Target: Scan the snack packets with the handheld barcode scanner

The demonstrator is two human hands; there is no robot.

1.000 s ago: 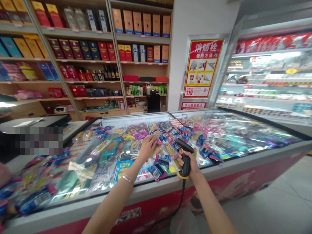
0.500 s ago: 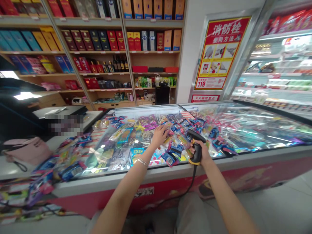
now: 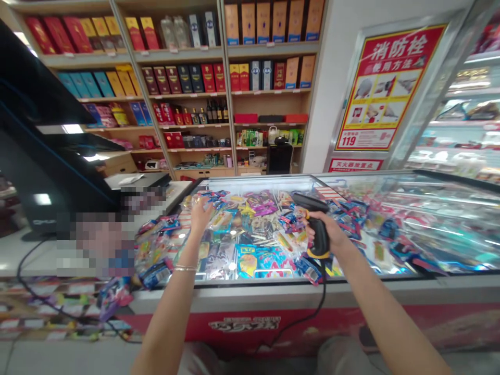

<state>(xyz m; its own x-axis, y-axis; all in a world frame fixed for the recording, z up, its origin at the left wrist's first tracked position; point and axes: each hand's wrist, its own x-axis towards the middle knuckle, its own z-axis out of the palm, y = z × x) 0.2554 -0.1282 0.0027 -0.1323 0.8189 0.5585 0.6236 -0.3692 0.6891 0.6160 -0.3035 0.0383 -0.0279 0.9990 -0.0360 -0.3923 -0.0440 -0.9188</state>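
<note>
My right hand [image 3: 326, 229] grips a black barcode scanner [image 3: 315, 224] with a yellow ring at its base; its cable hangs down over the freezer's front. My left hand [image 3: 201, 212], a bracelet on its wrist, lies on small coloured snack packets [image 3: 250, 234] piled on the glass lid of a chest freezer [image 3: 273, 299]. Its fingers rest on packets at the far left of the pile; I cannot tell whether they hold one.
A black till screen [image 3: 42, 156] stands on the counter at the left, with cables below. Wooden shelves [image 3: 219, 88] of boxed goods fill the back wall. A red poster [image 3: 385, 86] and an open cooler [image 3: 461, 130] stand at the right.
My left hand has moved left across the packets, away from the scanner. The view has swung left, bringing the till screen in. My right hand still holds the scanner.
</note>
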